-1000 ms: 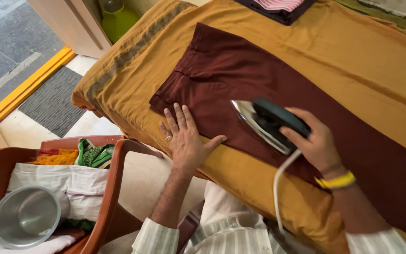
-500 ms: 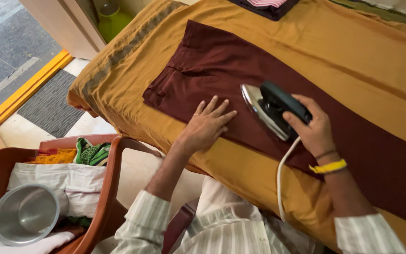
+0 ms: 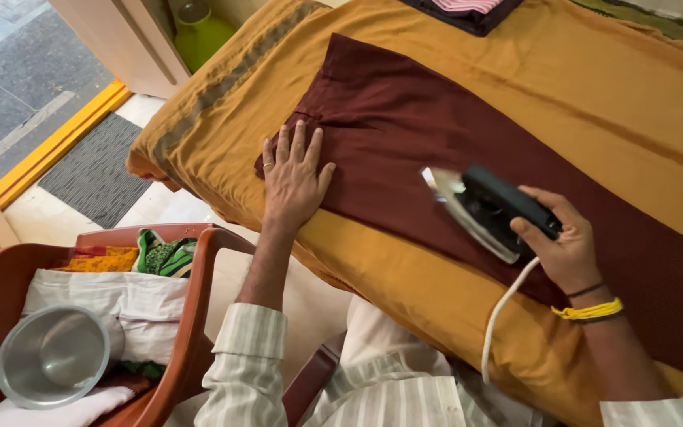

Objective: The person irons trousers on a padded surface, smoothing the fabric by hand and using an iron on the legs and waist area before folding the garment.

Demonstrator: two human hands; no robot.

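Trousers (image 3: 468, 134) on padded table (image 3: 610, 87), left hand (image 3: 292, 175) flat on them, iron (image 3: 490, 209) to its right, chair (image 3: 191, 292) left of table

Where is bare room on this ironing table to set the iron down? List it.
Free: the mustard cloth beyond the maroon garment, up to the folded clothes at the far edge. A narrower mustard strip runs along the near edge. Crowded: the garment itself, under the left hand and the iron in the right hand.

A steel bowl (image 3: 55, 356) rests on folded white cloth (image 3: 112, 304) in the brown plastic chair (image 3: 199, 269) at my left. A grey doormat (image 3: 96, 170) lies on the floor; a green jug (image 3: 199, 32) stands near the wall.
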